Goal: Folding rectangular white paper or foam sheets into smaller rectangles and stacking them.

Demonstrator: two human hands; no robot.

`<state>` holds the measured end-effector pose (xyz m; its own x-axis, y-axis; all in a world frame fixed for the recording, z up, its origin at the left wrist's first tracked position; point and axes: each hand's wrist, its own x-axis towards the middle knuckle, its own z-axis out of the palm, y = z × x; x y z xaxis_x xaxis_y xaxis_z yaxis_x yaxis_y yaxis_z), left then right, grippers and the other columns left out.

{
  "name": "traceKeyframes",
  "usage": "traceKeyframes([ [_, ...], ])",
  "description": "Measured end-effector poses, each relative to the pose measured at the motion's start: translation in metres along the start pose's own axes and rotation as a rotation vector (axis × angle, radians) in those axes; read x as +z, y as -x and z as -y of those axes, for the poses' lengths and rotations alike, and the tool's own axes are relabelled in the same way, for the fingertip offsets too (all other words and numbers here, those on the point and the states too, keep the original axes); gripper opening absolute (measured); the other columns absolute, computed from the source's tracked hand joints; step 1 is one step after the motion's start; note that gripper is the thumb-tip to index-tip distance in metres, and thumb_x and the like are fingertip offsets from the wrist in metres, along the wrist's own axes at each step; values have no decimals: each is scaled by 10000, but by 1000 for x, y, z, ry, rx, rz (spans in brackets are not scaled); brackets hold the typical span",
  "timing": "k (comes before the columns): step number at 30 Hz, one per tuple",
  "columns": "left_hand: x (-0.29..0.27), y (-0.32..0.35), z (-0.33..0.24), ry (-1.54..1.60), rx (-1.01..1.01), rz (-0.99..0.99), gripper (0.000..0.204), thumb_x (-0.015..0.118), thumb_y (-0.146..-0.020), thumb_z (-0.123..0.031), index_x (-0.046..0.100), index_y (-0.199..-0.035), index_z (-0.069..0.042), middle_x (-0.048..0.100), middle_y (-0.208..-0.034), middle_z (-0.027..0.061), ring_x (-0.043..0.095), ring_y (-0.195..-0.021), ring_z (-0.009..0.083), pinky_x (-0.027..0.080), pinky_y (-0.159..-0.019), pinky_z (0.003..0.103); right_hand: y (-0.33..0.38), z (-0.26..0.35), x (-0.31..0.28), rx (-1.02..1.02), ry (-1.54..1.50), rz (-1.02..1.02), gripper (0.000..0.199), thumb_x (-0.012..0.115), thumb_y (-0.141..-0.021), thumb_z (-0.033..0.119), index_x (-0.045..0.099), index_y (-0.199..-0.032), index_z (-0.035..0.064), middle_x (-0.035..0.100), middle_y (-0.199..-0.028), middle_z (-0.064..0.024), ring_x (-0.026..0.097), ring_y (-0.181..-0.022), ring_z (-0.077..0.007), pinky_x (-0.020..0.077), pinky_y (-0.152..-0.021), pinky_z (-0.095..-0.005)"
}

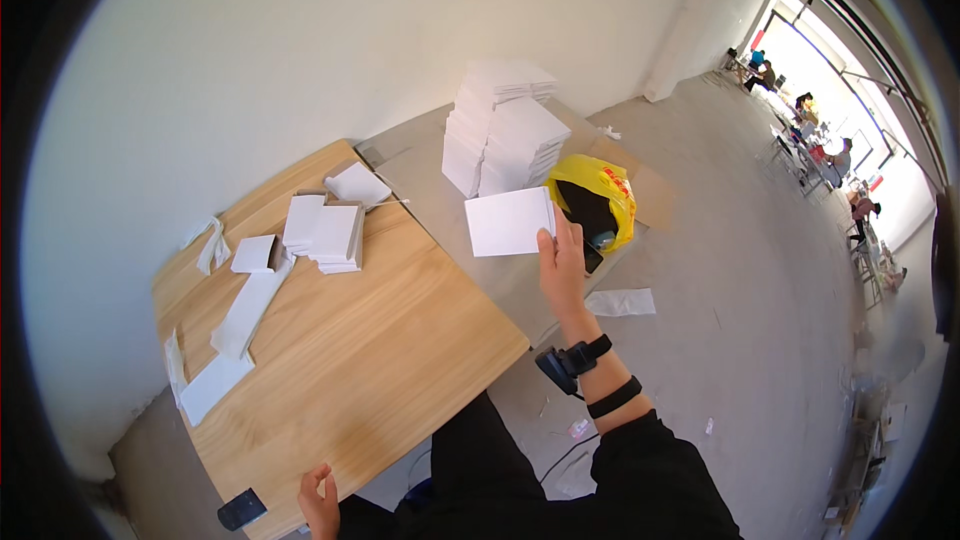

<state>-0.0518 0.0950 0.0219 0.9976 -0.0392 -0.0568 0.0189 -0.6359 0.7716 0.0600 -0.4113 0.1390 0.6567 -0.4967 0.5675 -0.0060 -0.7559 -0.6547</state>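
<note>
My right hand (565, 258) reaches out past the table's right edge and grips a flat white carton (508, 223) by its right side, thumb on the near face. Behind it on the floor rise tall stacks of flat white cartons (520, 145). My left hand (319, 504) rests at the table's front edge, fingers loosely bent and apart, with nothing seen in it. A small dark object (242, 509) is beside it. Farther back on the wooden table (400, 325) lie several small white boxes (325, 232), one with an open end (256, 254).
A yellow plastic bag (615, 190) with dark contents stands by the stacks, near a brown cardboard sheet (640, 185). White paper strips (247, 315) lie along the table's left. A white sheet (620, 302) is on the floor. Other people (840, 162) sit at distant tables.
</note>
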Motion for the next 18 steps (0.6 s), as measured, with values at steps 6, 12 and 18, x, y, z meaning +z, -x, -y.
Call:
traceKeyframes([
  [6,1,-6,4,41,-32,74,207,569,-894,-67,605,-1063,48,670,-978,161,649,-962,222,491,-901,324,13,5,7,-167,91,-31,381,544,-945,219,514,-1263,10,534,-948,-163,532,-847,-310,445,-713,-379],
  [12,8,-3,18,-34,-43,91,230,594,-886,-101,610,-1075,30,681,-964,128,653,-894,198,497,-844,303,86,2,43,159,21,434,212,615,-900,238,637,-1012,59,527,-821,-91,544,-786,-271,454,-652,-369],
  [18,13,5,25,-20,-88,114,231,611,-881,-142,625,-1046,19,681,-946,114,647,-854,198,499,-807,303,126,8,55,-327,113,291,267,622,-877,145,642,-1142,119,556,-875,-99,570,-793,-282,492,-671,-356],
])
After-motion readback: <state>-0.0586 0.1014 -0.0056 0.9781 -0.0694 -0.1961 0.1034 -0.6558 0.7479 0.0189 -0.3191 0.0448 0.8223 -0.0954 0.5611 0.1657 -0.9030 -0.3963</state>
